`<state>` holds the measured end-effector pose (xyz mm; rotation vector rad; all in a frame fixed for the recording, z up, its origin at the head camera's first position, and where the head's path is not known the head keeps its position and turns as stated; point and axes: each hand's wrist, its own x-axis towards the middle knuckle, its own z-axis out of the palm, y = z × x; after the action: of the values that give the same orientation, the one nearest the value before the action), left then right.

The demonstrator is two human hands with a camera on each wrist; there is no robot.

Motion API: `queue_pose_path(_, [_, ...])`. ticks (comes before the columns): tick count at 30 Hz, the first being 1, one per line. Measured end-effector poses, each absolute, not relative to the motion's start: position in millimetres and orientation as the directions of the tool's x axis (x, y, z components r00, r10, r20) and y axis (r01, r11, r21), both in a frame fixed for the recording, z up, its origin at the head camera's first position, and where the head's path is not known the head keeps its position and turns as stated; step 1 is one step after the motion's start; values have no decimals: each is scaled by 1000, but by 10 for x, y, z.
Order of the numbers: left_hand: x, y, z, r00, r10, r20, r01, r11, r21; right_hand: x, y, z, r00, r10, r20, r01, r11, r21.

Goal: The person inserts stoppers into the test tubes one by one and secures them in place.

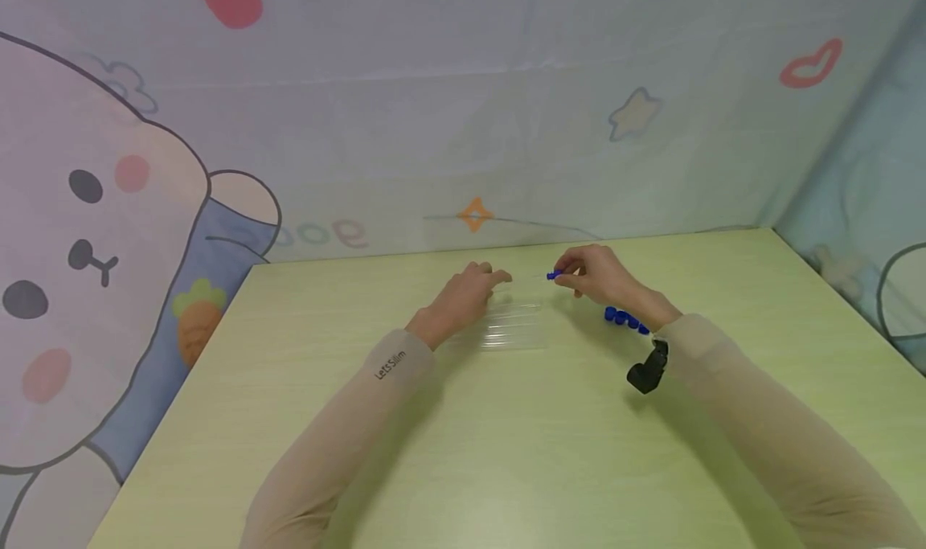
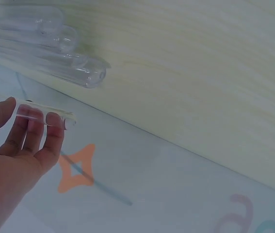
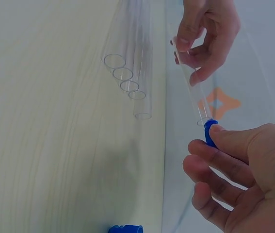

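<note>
My left hand (image 1: 465, 296) holds a clear test tube (image 2: 45, 114) between thumb and fingers, its rounded end toward the left wrist camera. In the right wrist view the tube's open mouth points at my right hand (image 3: 258, 170). Thumb and forefinger of that hand pinch a small blue stopper (image 3: 210, 132) right at the tube's rim; whether it has entered the mouth I cannot tell. Several more clear tubes (image 1: 512, 326) lie side by side on the table below the left hand. Several blue stoppers (image 1: 626, 319) lie in a row under the right wrist.
The pale wooden table (image 1: 499, 436) ends at a printed cloth backdrop (image 1: 405, 131) behind the hands. A black wrist camera (image 1: 647, 368) hangs from the right sleeve, close to the loose stoppers. Another cloth panel (image 1: 882, 195) stands along the right side.
</note>
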<state>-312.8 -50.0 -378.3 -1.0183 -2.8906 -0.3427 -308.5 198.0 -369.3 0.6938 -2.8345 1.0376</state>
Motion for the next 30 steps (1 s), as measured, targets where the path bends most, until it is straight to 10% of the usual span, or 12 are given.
queue_pose_path(30, [-3138, -514, -3796, -769, 631, 105, 636, 737, 227, -3066, 1955, -3701, -916, -393, 75, -310, 578, -755])
